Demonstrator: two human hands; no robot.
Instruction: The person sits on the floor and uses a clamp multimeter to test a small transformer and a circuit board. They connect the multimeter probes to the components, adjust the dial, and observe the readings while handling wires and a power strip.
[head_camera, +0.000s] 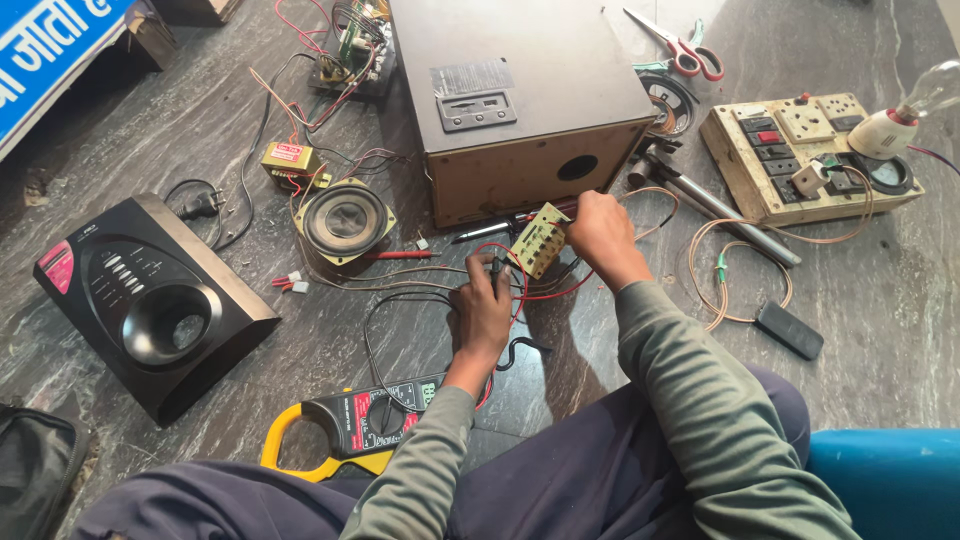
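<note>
- Head view: a small yellowish circuit board (540, 240) w/ rows of holes is held up off the dark marbled stone floor (880, 300), just in front of the brown wooden speaker cabinet (520, 100).
- Right hand (603, 232): grip clenched on the board's right edge; fingers wrapped, thumb side hidden.
- Left hand (482, 310): grip closed round a thin black test probe (495, 268), tip pointed up at the board's lower corner; contact can't be told.
- Handling, judged: board is light, stiff, brittle; solder side prob. sharp and delicate. Best held by bare edges, not by components. Red and black wires (545, 292) trail from it, so it is tethered and pull should be kept gentle.
- Yellow-jawed black clamp meter (350, 425) lies by the left forearm, leads looped twd the probe.
- Around: loose round speaker driver (345, 220) to the left, black angled speaker front panel (150, 300) further left, small yellow transformer (285, 158), red-handled scissors (685, 50), wooden switchboard w/ sockets (790, 160) and a clear bulb in holder (915, 110) at right.
- In the way: wire tangle under both hands; a black-handled tool (490, 230) and a red probe (395, 255) lie close beside the board.
</note>
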